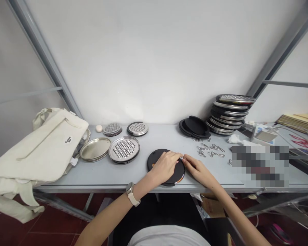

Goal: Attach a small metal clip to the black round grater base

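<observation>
A black round disc (179, 168) with orange marks lies on the table in front of me, close to its front edge. Across its top reaches my left hand (166, 166), its fingers bent together over the disc's right side; the thumb is partly hidden. My right hand (196, 168) is closed at the disc's right rim, pinching a small shiny metal clip (181, 158). The fingertips of both hands nearly meet there. Several loose metal clips (212, 147) lie scattered to the right of my right hand.
Round graters (124, 149) and gold-coloured metal discs (96, 149) lie to the left, beside a cream bag (48, 147). Black round covers (195, 127) and a tall stack of rimmed graters (227, 114) stand at the back right. A blurred-out patch covers something farther right.
</observation>
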Available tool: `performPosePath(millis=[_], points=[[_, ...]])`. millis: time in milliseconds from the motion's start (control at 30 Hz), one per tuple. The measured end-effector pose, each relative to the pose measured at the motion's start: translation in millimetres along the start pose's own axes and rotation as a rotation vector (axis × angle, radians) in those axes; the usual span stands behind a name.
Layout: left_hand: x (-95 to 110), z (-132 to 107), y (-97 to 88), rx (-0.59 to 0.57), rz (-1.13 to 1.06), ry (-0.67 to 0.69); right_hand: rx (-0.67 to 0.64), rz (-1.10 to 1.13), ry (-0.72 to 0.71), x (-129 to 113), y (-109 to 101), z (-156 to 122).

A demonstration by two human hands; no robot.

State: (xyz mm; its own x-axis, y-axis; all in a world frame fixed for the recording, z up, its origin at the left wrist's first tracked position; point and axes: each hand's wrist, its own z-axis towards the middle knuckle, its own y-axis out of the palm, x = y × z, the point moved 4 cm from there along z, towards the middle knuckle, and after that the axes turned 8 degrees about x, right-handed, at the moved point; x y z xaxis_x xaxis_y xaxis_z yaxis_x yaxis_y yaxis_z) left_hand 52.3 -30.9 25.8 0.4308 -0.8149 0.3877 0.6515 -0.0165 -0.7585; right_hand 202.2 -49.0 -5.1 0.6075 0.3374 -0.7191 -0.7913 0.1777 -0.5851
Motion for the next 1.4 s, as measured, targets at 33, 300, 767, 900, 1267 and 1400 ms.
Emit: performPosePath(millis=[33,300,767,900,1267,1400], points=[[0.0,0.1,-0.2,0.0,-0.004,-0.001,0.001,0.012,0.007,0.1,-0.3,0.0],[-0.5,0.4,0.3,-0.002,-0.016,0.007,-0.031,0.103,0.091,2.5,0.1,0.3],[-2.4,-0.5,3.0,0.009,-0.007,-0.008,0.001,-0.025,0.048,5.0,3.6,0.2],[-2.0,-0.3,3.1,-0.002,-0.004,0.003,-0.027,-0.032,0.037,3.7,4.0,1.0],[-2.1,1.0,3.5,-0.022,-0.01,0.002,-0.03,-0.002,0.05,-1.1,2.4,-1.0],[-1.8,1.2,2.9,-0.023,-0.023,0.022,-0.028,0.003,0.044,-4.3,2.1,-1.1]])
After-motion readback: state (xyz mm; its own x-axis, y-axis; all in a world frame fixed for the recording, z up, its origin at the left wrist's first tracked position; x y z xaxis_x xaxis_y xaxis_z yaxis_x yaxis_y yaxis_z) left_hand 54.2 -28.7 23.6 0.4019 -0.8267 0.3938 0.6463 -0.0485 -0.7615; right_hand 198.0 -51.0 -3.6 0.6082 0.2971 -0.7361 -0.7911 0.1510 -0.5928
